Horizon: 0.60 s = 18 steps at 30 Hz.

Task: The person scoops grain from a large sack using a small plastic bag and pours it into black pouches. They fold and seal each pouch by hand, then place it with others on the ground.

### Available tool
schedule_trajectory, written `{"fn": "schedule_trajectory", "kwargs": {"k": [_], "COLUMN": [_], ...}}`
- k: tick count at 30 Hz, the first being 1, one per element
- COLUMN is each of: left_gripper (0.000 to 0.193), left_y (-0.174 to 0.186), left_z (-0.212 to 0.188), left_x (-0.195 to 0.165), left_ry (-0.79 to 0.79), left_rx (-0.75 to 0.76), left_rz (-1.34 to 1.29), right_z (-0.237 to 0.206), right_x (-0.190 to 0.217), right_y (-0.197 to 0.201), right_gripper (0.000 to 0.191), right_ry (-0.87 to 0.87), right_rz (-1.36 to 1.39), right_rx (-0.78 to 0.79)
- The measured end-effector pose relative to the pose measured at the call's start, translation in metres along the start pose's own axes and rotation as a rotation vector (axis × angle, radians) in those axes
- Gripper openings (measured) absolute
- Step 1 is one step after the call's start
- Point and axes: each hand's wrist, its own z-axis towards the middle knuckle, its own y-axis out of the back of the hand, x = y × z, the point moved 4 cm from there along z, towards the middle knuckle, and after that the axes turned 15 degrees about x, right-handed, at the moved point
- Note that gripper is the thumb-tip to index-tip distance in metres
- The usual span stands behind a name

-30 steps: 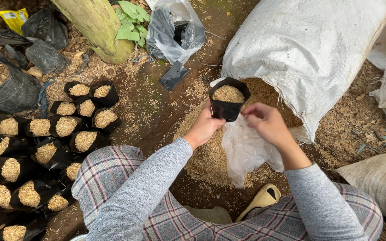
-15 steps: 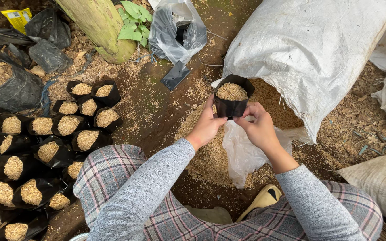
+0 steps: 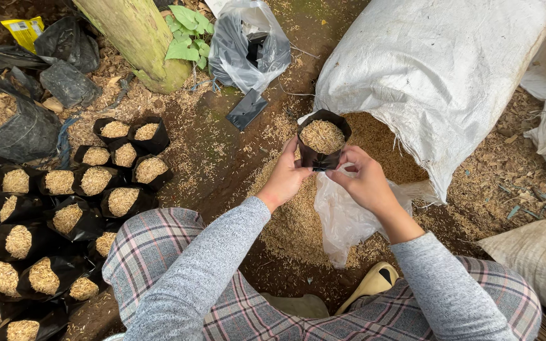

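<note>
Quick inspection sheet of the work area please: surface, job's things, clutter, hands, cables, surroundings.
Surface: bare soil strewn with husks.
Job's things: small black bag filled with husks, held up; husk pile below it; big white sack lying open at the pile.
Clutter: rows of filled black bags on the left; clear plastic bag; flat black bag on the soil.
Hands: left hand and right hand both grip the small black bag.
Cables: nothing seen.
Surroundings: green trunk; leafy plant.

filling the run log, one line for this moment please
left hand: holds small black plastic bag of husks | right hand: holds same bag | beside: big white woven sack
</note>
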Motion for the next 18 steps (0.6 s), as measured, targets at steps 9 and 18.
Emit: {"fn": "schedule_trajectory", "kwargs": {"k": [9, 18], "left_gripper": [0.101, 0.099], "left_y": [-0.022, -0.041], "left_z": [-0.012, -0.022], "left_x": [-0.036, -0.03], "left_ry": [-0.013, 0.108], "left_rx": [0.005, 0.118], "left_rz": [0.399, 0.127], "right_z": [-0.001, 0.0], "right_x": [0.02, 0.005], "right_y": [0.014, 0.028], "right_gripper": [0.052, 0.047], "right_ry": [-0.323, -0.422], "right_rz": [0.922, 0.892], "right_rx": [0.009, 0.016]}}
